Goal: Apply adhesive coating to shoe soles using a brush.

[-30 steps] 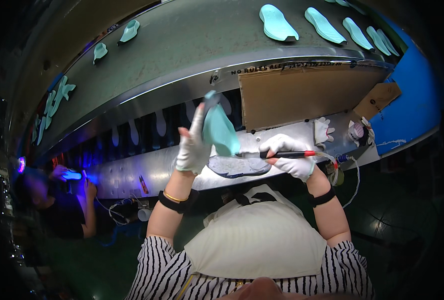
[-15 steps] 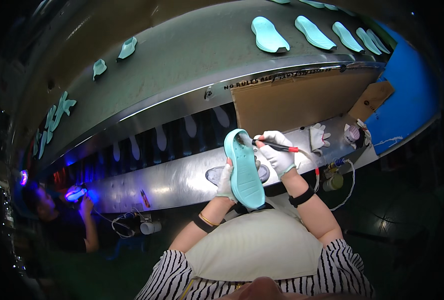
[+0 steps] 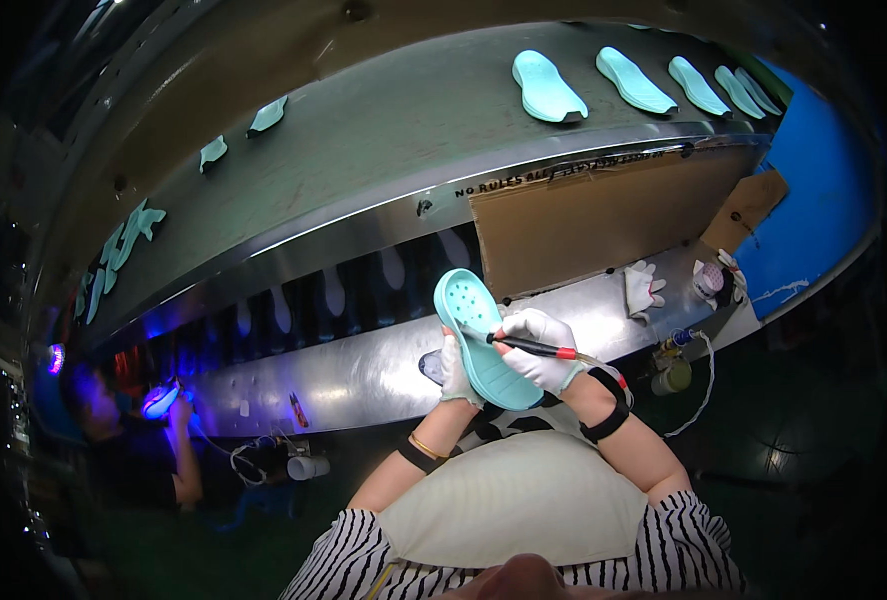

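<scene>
A mint-green shoe sole [image 3: 499,377] is tilted up in front of my body, its holed end away from me. Its left edge rests in my gloved left hand [image 3: 456,372], with the thumb along the rim and the other fingers partly hidden behind it. My gloved right hand [image 3: 542,370] pinches a slim brush [image 3: 534,347] with a black handle and red end; a thin tube runs from that end. The brush tip touches or nearly touches the middle of the sole's inner face. Behind the sole, a grey shoe-shaped piece [image 3: 431,366] lies on the metal bench [image 3: 374,358].
Several mint soles, one of them [image 3: 548,88], lie on the conveyor belt [image 3: 384,130] beyond the bench. A cardboard sheet [image 3: 584,225] stands under its edge. White gloves [image 3: 643,290], pliers [image 3: 298,410] and a small pot [image 3: 672,378] are nearby. A co-worker [image 3: 114,440] works under blue light at left.
The brush tip has moved from the sole's far end down toward its middle. The sole has tilted, its far end shifting left. My view has shifted slightly.
</scene>
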`<action>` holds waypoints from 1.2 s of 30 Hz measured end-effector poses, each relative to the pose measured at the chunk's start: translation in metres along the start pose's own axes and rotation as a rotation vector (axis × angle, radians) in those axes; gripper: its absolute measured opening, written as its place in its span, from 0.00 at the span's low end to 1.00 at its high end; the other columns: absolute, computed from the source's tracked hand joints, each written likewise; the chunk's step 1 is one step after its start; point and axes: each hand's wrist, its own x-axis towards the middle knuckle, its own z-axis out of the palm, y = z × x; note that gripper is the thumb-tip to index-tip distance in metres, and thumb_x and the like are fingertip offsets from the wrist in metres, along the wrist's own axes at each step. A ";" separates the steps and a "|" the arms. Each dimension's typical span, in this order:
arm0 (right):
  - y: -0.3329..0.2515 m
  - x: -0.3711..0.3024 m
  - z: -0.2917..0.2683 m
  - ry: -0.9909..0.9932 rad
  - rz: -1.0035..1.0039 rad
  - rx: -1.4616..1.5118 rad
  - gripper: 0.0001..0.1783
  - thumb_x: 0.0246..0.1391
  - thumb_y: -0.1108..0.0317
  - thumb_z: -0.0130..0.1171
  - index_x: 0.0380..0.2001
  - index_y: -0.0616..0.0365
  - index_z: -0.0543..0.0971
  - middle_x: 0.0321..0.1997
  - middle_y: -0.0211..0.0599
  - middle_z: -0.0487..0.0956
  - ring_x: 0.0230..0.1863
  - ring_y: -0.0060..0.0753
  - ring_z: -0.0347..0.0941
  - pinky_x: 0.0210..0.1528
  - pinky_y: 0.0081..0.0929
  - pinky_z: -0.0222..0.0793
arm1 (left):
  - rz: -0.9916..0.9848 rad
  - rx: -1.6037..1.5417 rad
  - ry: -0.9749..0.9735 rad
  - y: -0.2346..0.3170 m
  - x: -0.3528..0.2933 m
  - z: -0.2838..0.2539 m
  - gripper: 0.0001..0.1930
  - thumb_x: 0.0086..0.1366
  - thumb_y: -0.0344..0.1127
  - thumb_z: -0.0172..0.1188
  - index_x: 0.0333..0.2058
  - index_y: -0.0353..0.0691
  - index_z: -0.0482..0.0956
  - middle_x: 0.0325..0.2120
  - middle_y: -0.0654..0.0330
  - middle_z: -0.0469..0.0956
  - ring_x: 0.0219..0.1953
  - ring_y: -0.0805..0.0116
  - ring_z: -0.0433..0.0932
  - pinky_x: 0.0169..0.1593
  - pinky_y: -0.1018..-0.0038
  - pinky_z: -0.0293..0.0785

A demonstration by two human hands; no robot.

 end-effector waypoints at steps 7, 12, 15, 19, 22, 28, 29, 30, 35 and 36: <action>0.004 -0.002 -0.004 0.027 0.134 0.148 0.07 0.46 0.77 0.61 0.31 0.59 0.77 0.33 0.31 0.78 0.35 0.17 0.72 0.40 0.17 0.69 | 0.010 0.015 -0.065 0.007 0.008 0.000 0.41 0.57 0.70 0.41 0.54 0.38 0.62 0.48 0.52 0.69 0.48 0.60 0.71 0.53 0.65 0.68; -0.008 -0.007 -0.008 -0.143 0.115 0.119 0.07 0.46 0.76 0.62 0.31 0.59 0.78 0.33 0.32 0.78 0.35 0.17 0.72 0.41 0.17 0.69 | 0.016 -0.083 -0.070 0.013 0.012 -0.011 0.41 0.57 0.70 0.41 0.59 0.42 0.58 0.54 0.51 0.66 0.53 0.52 0.68 0.56 0.56 0.65; -0.011 -0.010 -0.014 -0.209 0.368 0.264 0.07 0.46 0.76 0.62 0.32 0.60 0.78 0.34 0.31 0.78 0.36 0.17 0.72 0.42 0.18 0.69 | 0.024 -0.112 -0.047 0.016 0.015 -0.015 0.41 0.57 0.69 0.42 0.59 0.42 0.57 0.54 0.51 0.66 0.54 0.52 0.67 0.56 0.56 0.65; -0.012 -0.014 -0.007 -0.160 0.207 0.117 0.07 0.46 0.77 0.61 0.32 0.59 0.78 0.35 0.33 0.78 0.36 0.21 0.74 0.43 0.19 0.70 | 0.045 -0.113 -0.072 0.020 0.020 -0.018 0.40 0.57 0.68 0.43 0.56 0.41 0.61 0.50 0.51 0.70 0.52 0.51 0.69 0.55 0.57 0.66; -0.015 -0.020 -0.005 -0.208 0.293 0.330 0.06 0.46 0.77 0.62 0.31 0.60 0.78 0.34 0.31 0.79 0.36 0.18 0.74 0.42 0.18 0.69 | -0.005 -0.043 -0.099 0.024 0.021 -0.033 0.39 0.57 0.68 0.44 0.54 0.39 0.64 0.48 0.51 0.71 0.50 0.52 0.70 0.54 0.56 0.67; -0.009 -0.001 -0.019 -0.028 0.277 0.326 0.06 0.47 0.77 0.61 0.31 0.61 0.77 0.34 0.30 0.79 0.36 0.16 0.73 0.41 0.18 0.69 | -0.030 -0.158 0.002 0.022 0.014 -0.004 0.39 0.56 0.69 0.45 0.53 0.39 0.65 0.47 0.51 0.71 0.48 0.54 0.71 0.53 0.57 0.68; -0.013 0.003 -0.021 0.005 0.256 0.327 0.06 0.47 0.77 0.61 0.31 0.62 0.77 0.34 0.31 0.79 0.36 0.16 0.73 0.42 0.18 0.69 | -0.049 -0.159 -0.004 0.020 0.012 -0.003 0.39 0.56 0.69 0.45 0.53 0.40 0.65 0.47 0.51 0.71 0.48 0.54 0.71 0.53 0.57 0.69; -0.016 0.006 -0.022 0.028 0.265 0.349 0.06 0.48 0.79 0.60 0.31 0.62 0.76 0.34 0.32 0.79 0.37 0.17 0.73 0.42 0.18 0.69 | -0.061 -0.107 -0.028 0.020 0.008 0.002 0.40 0.56 0.70 0.43 0.56 0.43 0.62 0.48 0.51 0.69 0.47 0.56 0.72 0.52 0.60 0.71; -0.008 0.010 -0.008 -0.005 -0.031 0.099 0.08 0.45 0.80 0.60 0.31 0.61 0.76 0.33 0.33 0.78 0.37 0.21 0.74 0.42 0.20 0.70 | -0.192 -0.191 -0.371 0.017 0.013 -0.010 0.40 0.56 0.70 0.44 0.53 0.40 0.65 0.44 0.50 0.73 0.46 0.56 0.73 0.52 0.60 0.71; -0.016 0.006 -0.011 -0.077 -0.062 0.027 0.08 0.43 0.81 0.61 0.30 0.59 0.77 0.32 0.33 0.77 0.38 0.23 0.75 0.42 0.20 0.70 | -0.131 -0.157 -0.235 0.015 0.015 -0.014 0.40 0.55 0.70 0.45 0.52 0.39 0.65 0.44 0.50 0.73 0.45 0.56 0.73 0.52 0.59 0.70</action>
